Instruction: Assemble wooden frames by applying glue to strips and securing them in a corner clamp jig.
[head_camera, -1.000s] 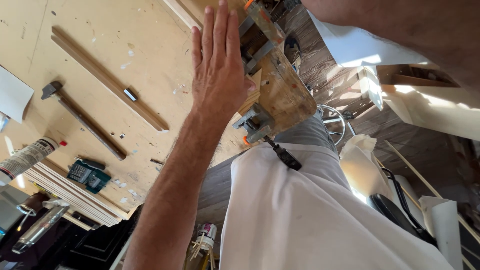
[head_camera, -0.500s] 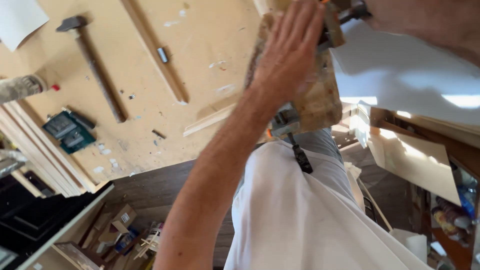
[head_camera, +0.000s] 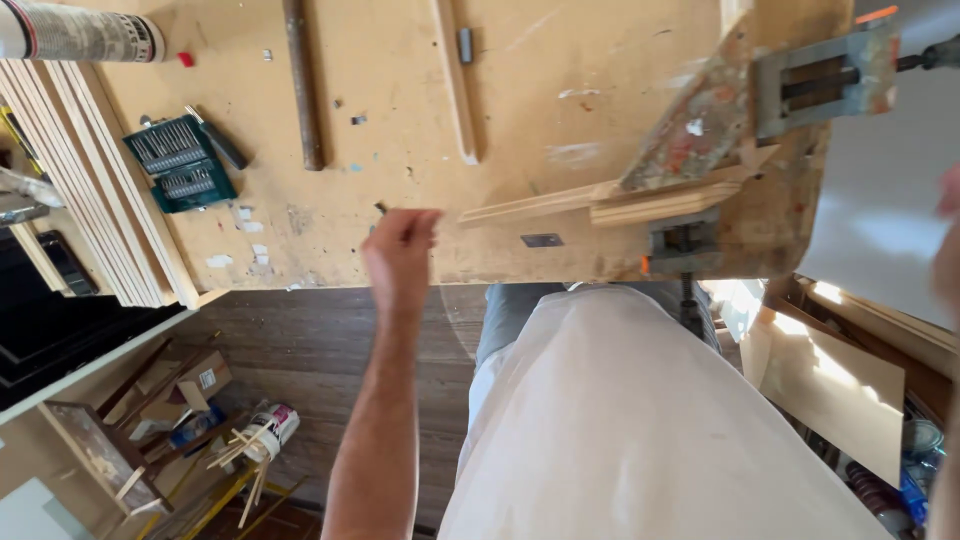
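The left hand (head_camera: 400, 250) hung loosely curled, holding nothing, above the near edge of the surface (head_camera: 380, 190), nearest a small dark metal plate (head_camera: 541, 240). The right hand (head_camera: 950, 250) was blurred at the frame edge; grip indeterminate. An open green bit case (head_camera: 180, 163) held rows of bits.

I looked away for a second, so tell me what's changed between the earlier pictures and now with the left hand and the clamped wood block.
The left hand has come off the clamped wood block, where it lay flat and open, and drawn back to the bench edge, fingers now curled loosely and holding nothing. The block, its clamps, the hammer handle, the wooden strip and the green bit set lie as before.
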